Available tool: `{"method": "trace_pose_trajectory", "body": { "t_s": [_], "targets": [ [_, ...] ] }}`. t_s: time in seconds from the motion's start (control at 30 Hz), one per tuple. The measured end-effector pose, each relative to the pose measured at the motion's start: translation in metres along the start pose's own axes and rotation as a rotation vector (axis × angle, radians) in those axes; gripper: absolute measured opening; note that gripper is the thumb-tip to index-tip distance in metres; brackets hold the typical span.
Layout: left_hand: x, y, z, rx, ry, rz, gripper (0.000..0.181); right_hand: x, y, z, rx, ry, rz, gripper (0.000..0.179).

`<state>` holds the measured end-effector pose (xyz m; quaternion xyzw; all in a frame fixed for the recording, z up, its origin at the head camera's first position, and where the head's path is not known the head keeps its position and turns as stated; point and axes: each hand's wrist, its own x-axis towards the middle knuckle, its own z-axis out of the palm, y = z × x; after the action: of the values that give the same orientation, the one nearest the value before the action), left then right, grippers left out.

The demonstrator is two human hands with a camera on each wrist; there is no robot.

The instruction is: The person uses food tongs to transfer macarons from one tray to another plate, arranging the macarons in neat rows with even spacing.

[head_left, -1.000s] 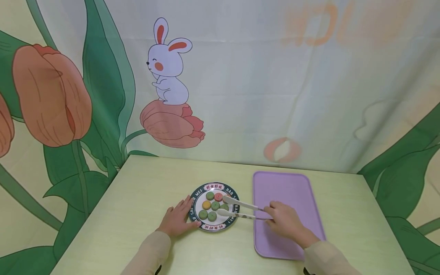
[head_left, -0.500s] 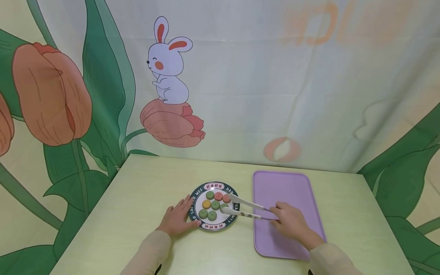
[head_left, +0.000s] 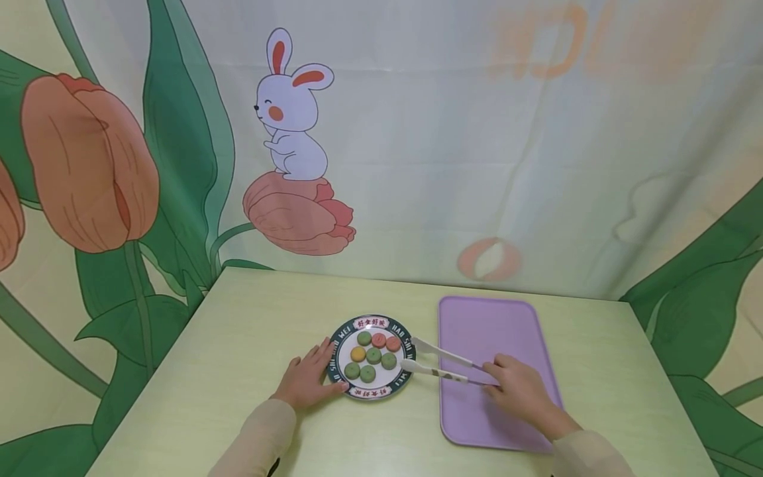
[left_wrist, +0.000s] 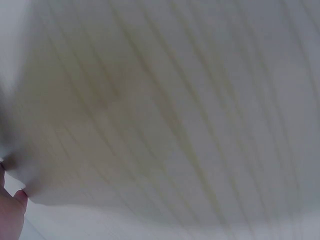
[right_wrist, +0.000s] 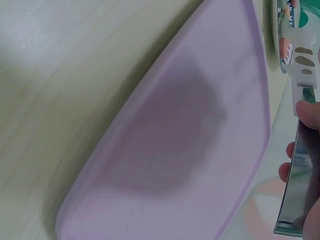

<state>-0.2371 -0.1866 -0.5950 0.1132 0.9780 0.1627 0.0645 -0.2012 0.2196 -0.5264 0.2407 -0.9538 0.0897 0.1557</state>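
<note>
My left hand [head_left: 306, 381] rests at the left of a round plate [head_left: 371, 393], its spread fingers and thumb touching the dark patterned rim. On the plate lie small round cookie-like pieces: several green ones [head_left: 373, 356], two pink ones [head_left: 378, 340] and a yellow one [head_left: 357, 354]. With my right hand [head_left: 521, 389] I grip a pair of tongs [head_left: 438, 371] over the purple tray. Their white tips stand apart at the plate's right rim, with nothing between them. The right wrist view shows the metal handle [right_wrist: 297, 185] in my fingers.
The purple tray [head_left: 483, 321], with a low raised edge, lies right of the plate on the pale wooden table [head_left: 262, 318]. Behind the table hangs a cloth printed with a rabbit [head_left: 298, 156] and tulips. The left wrist view shows mostly blurred tabletop [left_wrist: 200, 125].
My right hand has drawn the tongs to the right, from over the pieces to the plate's right rim. The pieces on the right are now uncovered. My left hand stays put.
</note>
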Motion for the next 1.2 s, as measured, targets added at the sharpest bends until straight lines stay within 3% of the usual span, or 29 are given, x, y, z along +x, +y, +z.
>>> {"method": "trace_pose_trajectory", "body": {
  "t_s": [0.47, 0.73, 1.0, 1.2],
  "targets": [
    [-0.001, 0.001, -0.002, 0.008, -0.006, 0.005, 0.097, -0.015, 0.017, 0.001, 0.005, 0.117, -0.011, 0.031],
    [0.0, 0.001, -0.001, 0.004, 0.001, 0.005, 0.098, -0.022, 0.021, -0.002, -0.008, 0.082, 0.043, 0.032],
    [0.001, 0.0, 0.001, 0.003, -0.004, -0.003, 0.098, -0.028, 0.029, -0.002, -0.021, 0.129, 0.065, 0.032],
    [0.001, 0.0, 0.001, 0.006, 0.001, -0.001, 0.098, -0.032, 0.035, -0.003, -0.033, 0.115, 0.099, 0.032]
  ]
}}
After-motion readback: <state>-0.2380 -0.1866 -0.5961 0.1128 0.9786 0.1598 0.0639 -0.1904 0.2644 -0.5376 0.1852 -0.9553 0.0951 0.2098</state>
